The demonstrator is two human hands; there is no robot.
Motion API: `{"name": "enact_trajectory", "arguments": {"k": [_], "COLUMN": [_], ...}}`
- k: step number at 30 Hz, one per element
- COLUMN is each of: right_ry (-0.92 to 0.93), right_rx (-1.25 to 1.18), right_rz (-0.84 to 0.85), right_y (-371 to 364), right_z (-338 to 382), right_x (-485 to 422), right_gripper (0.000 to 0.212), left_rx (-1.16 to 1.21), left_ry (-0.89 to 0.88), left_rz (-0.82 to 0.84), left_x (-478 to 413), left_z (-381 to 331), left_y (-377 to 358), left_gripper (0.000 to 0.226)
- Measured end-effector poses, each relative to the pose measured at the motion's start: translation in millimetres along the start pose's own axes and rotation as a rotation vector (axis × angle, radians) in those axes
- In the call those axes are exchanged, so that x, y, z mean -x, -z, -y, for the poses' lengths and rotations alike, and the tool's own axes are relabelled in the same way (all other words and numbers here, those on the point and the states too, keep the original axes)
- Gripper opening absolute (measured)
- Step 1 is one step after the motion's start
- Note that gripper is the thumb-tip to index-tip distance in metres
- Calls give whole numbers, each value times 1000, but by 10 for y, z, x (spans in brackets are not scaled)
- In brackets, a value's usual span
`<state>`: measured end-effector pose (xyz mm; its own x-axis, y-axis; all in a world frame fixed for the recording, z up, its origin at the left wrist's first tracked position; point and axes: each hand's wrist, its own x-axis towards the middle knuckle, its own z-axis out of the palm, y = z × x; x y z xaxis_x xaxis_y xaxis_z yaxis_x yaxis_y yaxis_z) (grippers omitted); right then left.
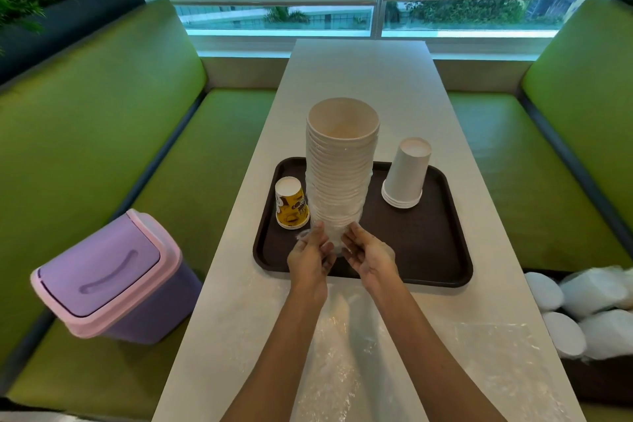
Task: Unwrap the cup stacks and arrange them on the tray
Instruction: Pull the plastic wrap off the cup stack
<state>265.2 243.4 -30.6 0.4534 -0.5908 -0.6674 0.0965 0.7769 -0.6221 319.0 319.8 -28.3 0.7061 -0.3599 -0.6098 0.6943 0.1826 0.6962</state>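
Note:
A tall stack of white cups (340,168) stands mouth up over the dark brown tray (428,250), with thin clear plastic wrap still clinging to its sides. My left hand (310,259) and my right hand (368,255) grip the stack's base from either side. To the left of it on the tray is a short upside-down stack of yellow printed cups (291,204). At the tray's back right stands a short upside-down stack of white cups (406,173).
Loose clear plastic wrap (394,353) lies on the white table (359,79) in front of the tray. A purple bin with a pink rim (113,279) sits on the green bench at left. More wrapped white cup stacks (582,315) lie in a box at right.

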Motion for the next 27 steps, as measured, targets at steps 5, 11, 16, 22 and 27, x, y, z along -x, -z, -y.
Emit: {"name": "enact_trajectory", "arguments": {"k": [5,11,16,22,27], "right_ry": [-55,-65,-66,-83,-48], "right_rx": [11,49,35,-34,16], "right_rz": [-10,-17,-2,28,35], "right_y": [14,1,34,77,68], "right_z": [-32,-40,-32,-28,-47], "right_x": [-83,-150,-126,-96,-73], "right_gripper": [3,3,4,5,4], "left_rx": [-11,-20,-44,-170,-252], "left_ry": [-43,-110,-153,-250,-292], "left_rz": [-7,-48,-69,-96,-152], "left_x": [11,-22,-57,-133,-209], "left_z": [18,21,52,131,178], "left_y": [-24,-63,-99,-83,-41], "left_gripper": [14,8,7,10,14]}}
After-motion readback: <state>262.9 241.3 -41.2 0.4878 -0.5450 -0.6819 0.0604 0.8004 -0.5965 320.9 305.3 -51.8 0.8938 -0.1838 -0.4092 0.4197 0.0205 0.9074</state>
